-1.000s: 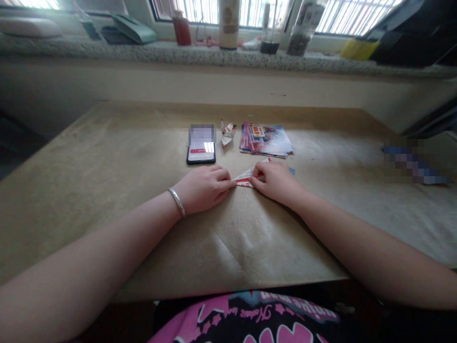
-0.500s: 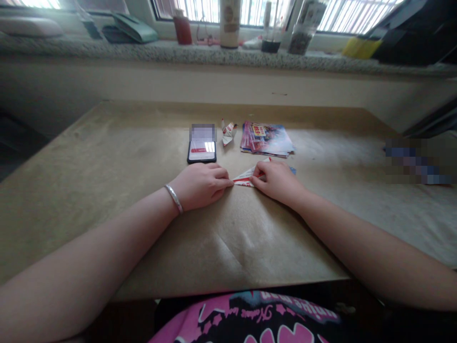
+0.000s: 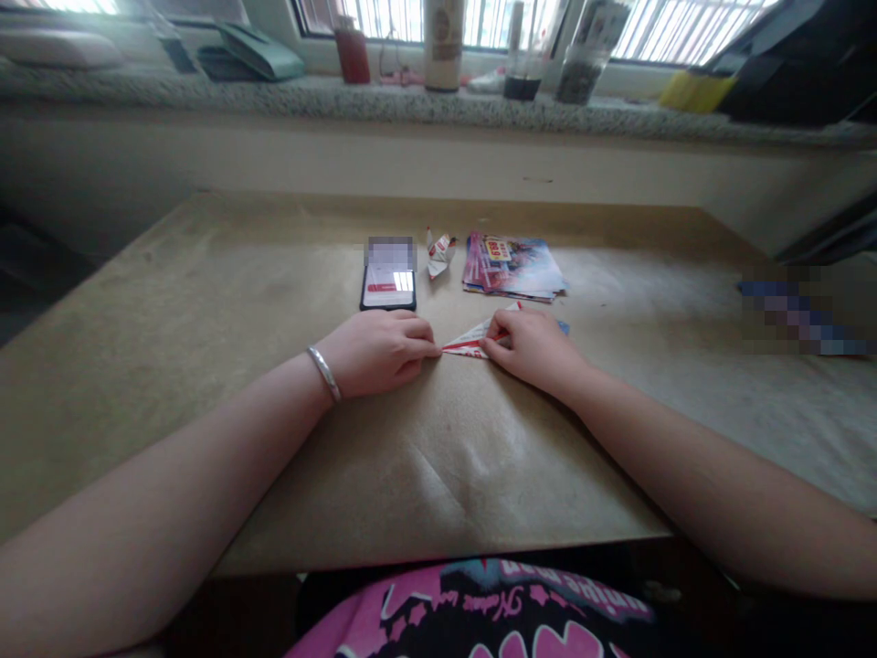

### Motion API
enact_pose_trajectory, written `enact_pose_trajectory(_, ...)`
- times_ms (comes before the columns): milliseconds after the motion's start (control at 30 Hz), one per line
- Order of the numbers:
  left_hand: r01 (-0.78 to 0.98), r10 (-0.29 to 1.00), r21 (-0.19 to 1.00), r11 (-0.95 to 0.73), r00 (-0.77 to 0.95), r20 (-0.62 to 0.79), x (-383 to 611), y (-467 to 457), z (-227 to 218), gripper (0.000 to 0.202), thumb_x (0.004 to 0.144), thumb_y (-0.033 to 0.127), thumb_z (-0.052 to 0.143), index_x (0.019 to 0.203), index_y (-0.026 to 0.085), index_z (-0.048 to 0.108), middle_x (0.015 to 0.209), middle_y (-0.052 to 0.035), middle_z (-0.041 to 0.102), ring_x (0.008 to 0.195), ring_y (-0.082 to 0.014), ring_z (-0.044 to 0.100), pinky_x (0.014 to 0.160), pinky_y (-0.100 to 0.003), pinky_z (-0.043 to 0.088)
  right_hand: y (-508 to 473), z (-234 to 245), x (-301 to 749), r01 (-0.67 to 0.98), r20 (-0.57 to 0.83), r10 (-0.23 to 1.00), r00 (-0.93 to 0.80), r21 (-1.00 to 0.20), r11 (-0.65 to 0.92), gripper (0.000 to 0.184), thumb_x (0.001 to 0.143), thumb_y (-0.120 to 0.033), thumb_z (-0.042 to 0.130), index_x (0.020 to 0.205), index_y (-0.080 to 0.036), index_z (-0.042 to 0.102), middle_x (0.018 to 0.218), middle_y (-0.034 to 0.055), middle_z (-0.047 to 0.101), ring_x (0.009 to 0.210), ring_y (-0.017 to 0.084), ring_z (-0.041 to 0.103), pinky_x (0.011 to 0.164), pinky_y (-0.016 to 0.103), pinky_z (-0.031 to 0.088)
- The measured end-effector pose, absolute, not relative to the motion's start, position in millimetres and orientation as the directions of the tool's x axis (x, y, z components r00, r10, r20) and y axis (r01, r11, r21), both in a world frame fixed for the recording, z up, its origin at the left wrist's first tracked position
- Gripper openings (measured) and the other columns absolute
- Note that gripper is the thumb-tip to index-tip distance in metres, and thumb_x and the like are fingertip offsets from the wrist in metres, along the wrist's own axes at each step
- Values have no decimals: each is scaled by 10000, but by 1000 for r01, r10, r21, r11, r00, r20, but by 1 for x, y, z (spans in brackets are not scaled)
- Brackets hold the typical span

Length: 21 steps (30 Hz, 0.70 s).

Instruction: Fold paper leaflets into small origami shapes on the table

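Note:
A folded paper triangle [image 3: 472,340], white with red print, lies in the middle of the brown-paper-covered table [image 3: 206,439]. My right hand [image 3: 531,349] pinches its right part between the fingers and thumb. My left hand [image 3: 378,352], with a silver bangle [image 3: 324,373] on the wrist, presses its fingertips against the paper's left point. A small folded paper crane [image 3: 439,254] stands beyond the hands, beside a black smartphone [image 3: 388,285] and a stack of printed paper sheets [image 3: 512,268].
At the far right of the table lies a blurred blue object [image 3: 801,313]. Beyond the table, a granite windowsill [image 3: 411,108] holds a red bottle [image 3: 353,52], a cream bottle [image 3: 442,46] and glass jars. A pink-and-black printed shirt [image 3: 480,608] shows below.
My left hand has shifted slightly to the left, and the paper's left point has moved with it. My right hand remains on the paper.

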<state>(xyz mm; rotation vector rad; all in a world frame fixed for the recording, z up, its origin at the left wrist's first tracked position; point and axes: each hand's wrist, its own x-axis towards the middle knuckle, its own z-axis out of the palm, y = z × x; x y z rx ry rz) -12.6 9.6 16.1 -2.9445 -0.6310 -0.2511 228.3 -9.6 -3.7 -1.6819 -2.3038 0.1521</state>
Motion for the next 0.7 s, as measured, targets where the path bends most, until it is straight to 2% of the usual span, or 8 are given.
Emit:
enact_pose_trajectory(133, 412, 396, -60, -909, 899, 187, -15, 11, 16, 312, 859, 190, 439, 1030, 215, 699, 995, -44, 690, 855, -167, 640, 726, -274, 502, -10, -4, 228, 911, 177, 944, -280, -261, 319, 142, 792, -308, 554, 721, -200, 614, 771, 52, 696, 762, 207, 592, 676, 298, 360)
enact_pose_trajectory(400, 401, 404, 71, -913, 873, 273, -18, 14, 8, 240, 868, 176, 441, 916, 189, 675, 1027, -37, 699, 885, -146, 637, 798, -263, 503, -10, -5, 229, 908, 180, 942, -284, -264, 324, 140, 791, -308, 548, 724, -201, 610, 773, 49, 699, 759, 205, 601, 684, 298, 367)
enact_pose_trajectory(467, 406, 414, 91, -909, 867, 278, -16, 14, 7, 237, 871, 169, 436, 945, 178, 661, 1029, -46, 696, 900, -148, 631, 813, -263, 501, -10, -4, 228, 909, 182, 942, -283, -262, 323, 143, 792, -310, 550, 724, -200, 612, 776, 51, 700, 766, 208, 603, 688, 301, 367)
enact_pose_trajectory(600, 397, 389, 27, -918, 881, 270, -11, 11, 6, 290, 888, 200, 454, 1121, 177, 624, 1088, -59, 682, 948, -176, 608, 833, -294, 497, -10, -4, 227, 908, 188, 941, -283, -263, 325, 145, 791, -311, 555, 721, -197, 611, 768, 54, 700, 754, 209, 606, 682, 302, 364)
enact_pose_trajectory(700, 393, 366, -64, -917, 896, 254, -7, 8, 4, 295, 901, 269, 484, 1149, 193, 624, 1126, -55, 671, 956, -200, 590, 831, -324, 495, -9, -6, 228, 902, 201, 937, -287, -272, 335, 149, 790, -317, 561, 716, -197, 610, 757, 52, 696, 741, 208, 600, 675, 302, 361)
